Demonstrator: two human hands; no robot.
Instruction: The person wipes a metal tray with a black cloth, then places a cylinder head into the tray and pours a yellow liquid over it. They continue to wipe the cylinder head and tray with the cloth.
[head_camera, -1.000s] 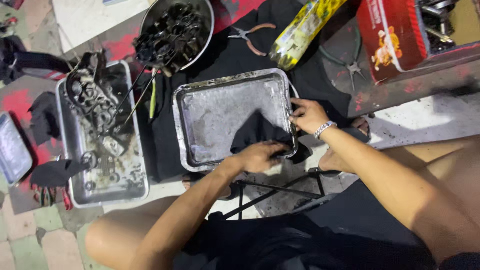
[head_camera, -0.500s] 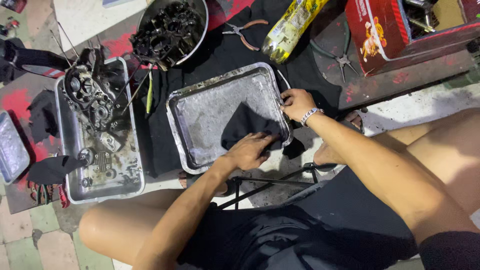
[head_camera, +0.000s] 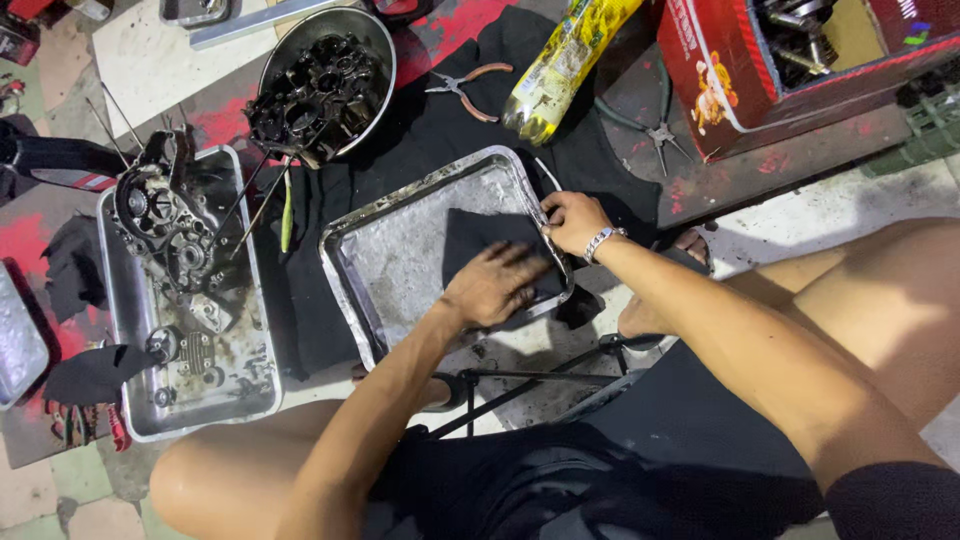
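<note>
The left hand (head_camera: 493, 285) lies flat, fingers spread, pressing a black rag (head_camera: 478, 245) into the silver metal tray (head_camera: 400, 250); the rag spreads from under the palm toward 12 o'clock. At the rag's 3 o'clock, the right hand (head_camera: 572, 221) pinches the tray's rim

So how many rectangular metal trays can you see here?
3: the grimy metal tray under both hands, the metal tray of engine parts left of it, and a third metal tray cut off at the left edge.
</note>
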